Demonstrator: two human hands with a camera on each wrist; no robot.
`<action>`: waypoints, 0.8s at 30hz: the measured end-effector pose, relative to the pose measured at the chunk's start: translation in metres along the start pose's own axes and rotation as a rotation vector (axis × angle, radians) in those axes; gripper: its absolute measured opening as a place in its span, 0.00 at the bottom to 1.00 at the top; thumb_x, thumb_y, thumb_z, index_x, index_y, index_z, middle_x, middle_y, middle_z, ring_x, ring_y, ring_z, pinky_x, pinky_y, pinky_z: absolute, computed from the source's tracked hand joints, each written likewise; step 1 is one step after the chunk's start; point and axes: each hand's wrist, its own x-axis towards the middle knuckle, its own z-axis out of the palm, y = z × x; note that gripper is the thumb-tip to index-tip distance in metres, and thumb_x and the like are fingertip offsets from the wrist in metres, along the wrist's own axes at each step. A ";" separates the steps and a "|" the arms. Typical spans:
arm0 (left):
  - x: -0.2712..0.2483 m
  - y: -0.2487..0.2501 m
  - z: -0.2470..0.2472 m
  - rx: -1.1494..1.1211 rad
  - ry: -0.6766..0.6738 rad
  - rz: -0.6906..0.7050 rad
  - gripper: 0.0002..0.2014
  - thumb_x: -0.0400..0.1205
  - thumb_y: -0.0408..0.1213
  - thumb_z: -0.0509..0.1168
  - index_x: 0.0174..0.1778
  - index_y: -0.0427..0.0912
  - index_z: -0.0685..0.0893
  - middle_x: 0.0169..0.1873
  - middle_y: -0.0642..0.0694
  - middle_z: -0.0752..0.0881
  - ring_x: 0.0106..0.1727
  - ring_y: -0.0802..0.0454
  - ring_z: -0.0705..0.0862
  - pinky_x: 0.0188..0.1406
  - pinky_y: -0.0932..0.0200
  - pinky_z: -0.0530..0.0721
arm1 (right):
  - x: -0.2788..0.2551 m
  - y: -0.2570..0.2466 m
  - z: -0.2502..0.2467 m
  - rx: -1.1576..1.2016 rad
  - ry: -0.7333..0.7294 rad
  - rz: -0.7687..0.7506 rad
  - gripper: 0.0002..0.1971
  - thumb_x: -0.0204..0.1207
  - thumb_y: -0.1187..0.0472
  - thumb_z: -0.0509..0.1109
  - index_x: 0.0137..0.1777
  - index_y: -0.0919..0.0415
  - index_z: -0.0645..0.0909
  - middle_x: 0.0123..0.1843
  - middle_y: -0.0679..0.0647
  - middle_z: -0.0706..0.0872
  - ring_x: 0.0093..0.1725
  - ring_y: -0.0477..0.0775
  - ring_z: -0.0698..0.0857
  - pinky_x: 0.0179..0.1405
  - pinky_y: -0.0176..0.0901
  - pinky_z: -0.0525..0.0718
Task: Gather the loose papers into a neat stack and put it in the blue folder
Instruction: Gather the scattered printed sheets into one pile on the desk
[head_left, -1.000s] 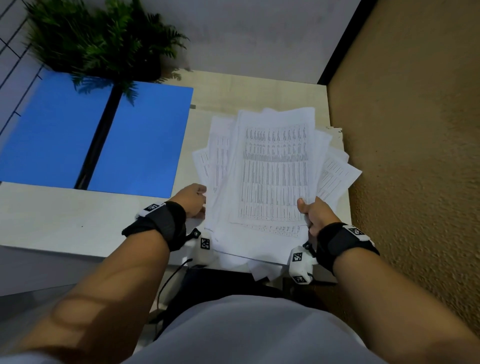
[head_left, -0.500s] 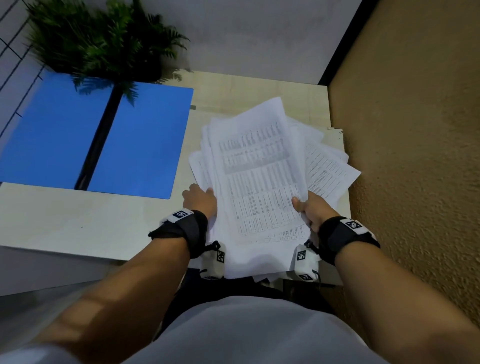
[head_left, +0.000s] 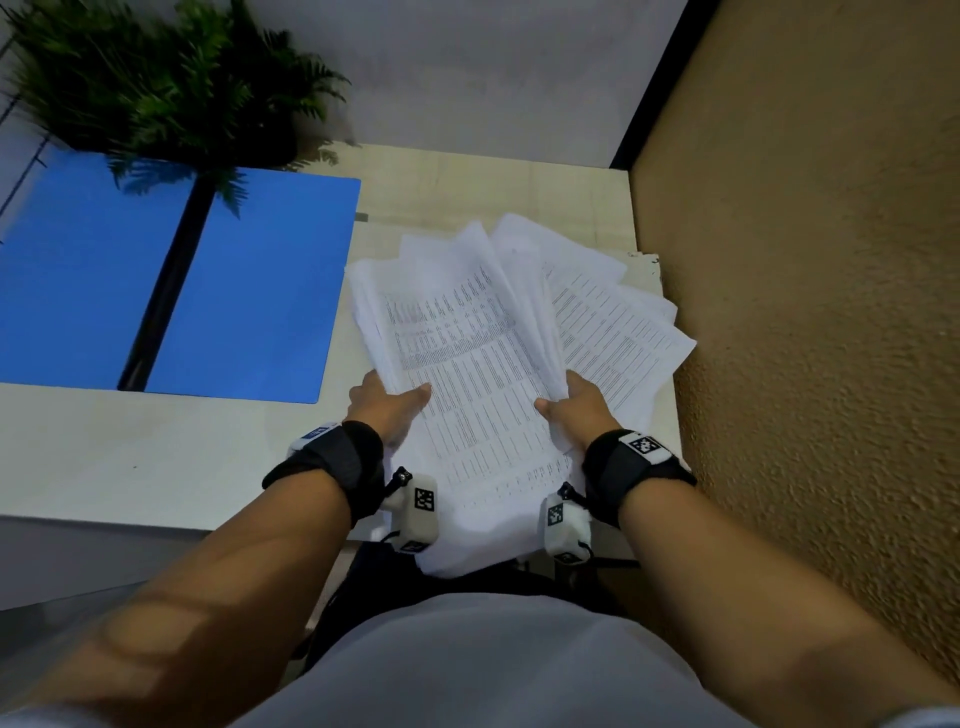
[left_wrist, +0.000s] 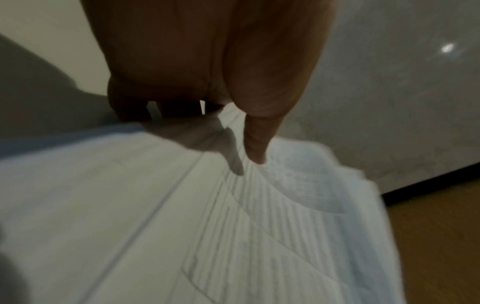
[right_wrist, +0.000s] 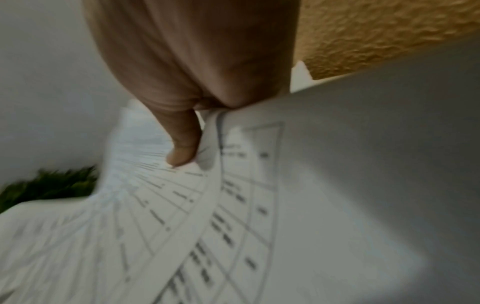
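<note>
- Printed papers (head_left: 483, 364): a fanned bundle of white sheets with fine tabular print, on the right part of the counter (head_left: 156, 457), near edges overhanging the counter's near edge toward the person. Upper sheets bow upward between the hands; several lower sheets (head_left: 623, 332) splay out to the right and far side, unaligned.
- Handling, judged: light, thin, limp. Sheets sag and curl when lifted, and slide easily over one another, so a one-sided hold would likely let the fan spread. Edges crease readily.
- Where to hold, judged: both long sides at once, near the near end, thumbs on top and fingers under; then stand the bundle on one edge and tap it on the counter to square it.
- Left hand (head_left: 387, 410): grips the left edge of the bundle, thumb lying on the top sheet, fingers out of sight beneath. Left wrist view, blurred, shows the thumb tip (left_wrist: 255, 156) pressed to the paper.
- Right hand (head_left: 576, 410): grips the right edge of the upper sheets, thumb on top; right wrist view shows the thumb (right_wrist: 183, 152) on the printed face, fingers hidden under.
- Blue folder (head_left: 182, 280): lies open and flat on the counter to the left of the papers, apart from them, dark spine running near to far.
- Potted fern (head_left: 171, 88): far left, fronds overhanging the folder's far edge.
- Textured tan wall (head_left: 805, 312): right of the counter.
</note>
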 end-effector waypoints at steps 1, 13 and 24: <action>-0.003 -0.001 -0.005 -0.091 0.004 -0.007 0.53 0.54 0.59 0.86 0.74 0.47 0.75 0.72 0.38 0.79 0.64 0.42 0.85 0.63 0.42 0.86 | -0.002 0.003 -0.004 0.092 0.000 0.008 0.11 0.81 0.70 0.68 0.61 0.60 0.79 0.50 0.56 0.82 0.52 0.57 0.79 0.50 0.43 0.79; -0.044 0.012 -0.025 -0.248 -0.085 0.151 0.16 0.80 0.31 0.72 0.63 0.43 0.82 0.58 0.46 0.89 0.63 0.42 0.87 0.65 0.48 0.81 | -0.017 -0.001 -0.008 0.179 0.200 0.021 0.22 0.76 0.63 0.75 0.68 0.53 0.75 0.68 0.52 0.77 0.68 0.57 0.79 0.65 0.55 0.82; -0.007 -0.013 -0.020 -0.108 -0.076 0.054 0.20 0.76 0.26 0.75 0.64 0.38 0.84 0.55 0.40 0.90 0.55 0.40 0.88 0.57 0.50 0.84 | 0.008 0.025 -0.037 0.458 0.219 0.228 0.24 0.68 0.65 0.82 0.64 0.59 0.83 0.59 0.54 0.90 0.55 0.60 0.88 0.63 0.59 0.83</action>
